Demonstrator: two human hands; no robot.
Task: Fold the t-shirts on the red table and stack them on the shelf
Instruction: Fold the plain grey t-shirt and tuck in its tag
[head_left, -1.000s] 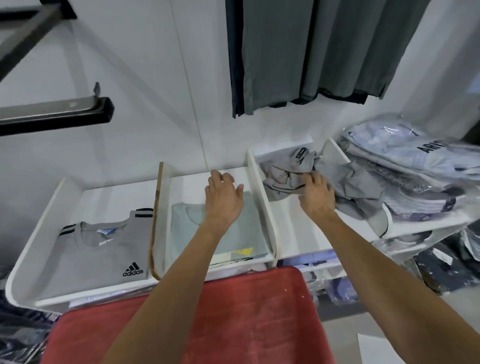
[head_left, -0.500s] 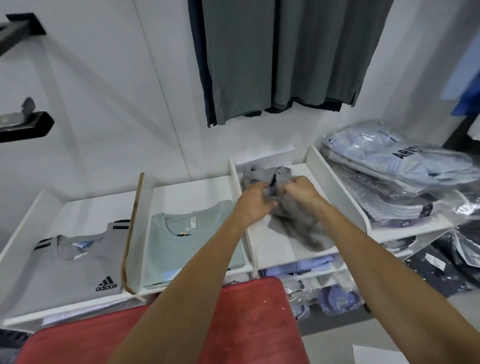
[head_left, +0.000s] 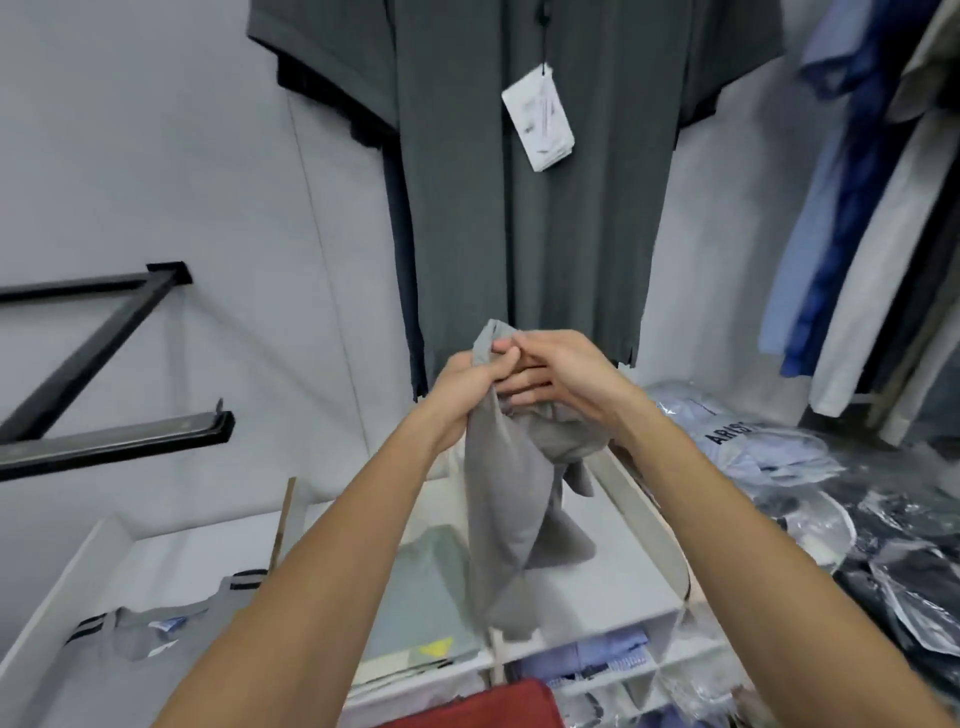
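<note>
1. A pale wall fills the upper left of the frame, with a black metal bracket fixed to it at mid-left.
2. A dark grey shirt hangs on the wall at top centre, with a white paper tag dangling in front of it.
3. More hanging clothes, blue and off-white, crowd the upper right.
4. A white shelf with upright dividers runs across the lower half of the frame.
5. In the lower left compartment lies a folded grey t-shirt with black stripes.
6. In the next compartment, partly hidden behind the left forearm, lies a folded pale green t-shirt.
7. At mid-right, a pile of shirts in clear plastic bags sits beside the shelf, with dark bagged clothes lower right.
8. A corner of the red table shows at the bottom centre edge.
9. The grey t-shirt hangs in the air at the centre, bunched and unfolded, above the right-hand shelf compartment.
10. The left hand grips the top of this t-shirt, fingers curled round the cloth.
11. The right hand meets it from the right, fingers curled into the same bunched top edge, touching the left hand.
12. The cloth droops from both hands down to near the shelf's front edge.
</note>
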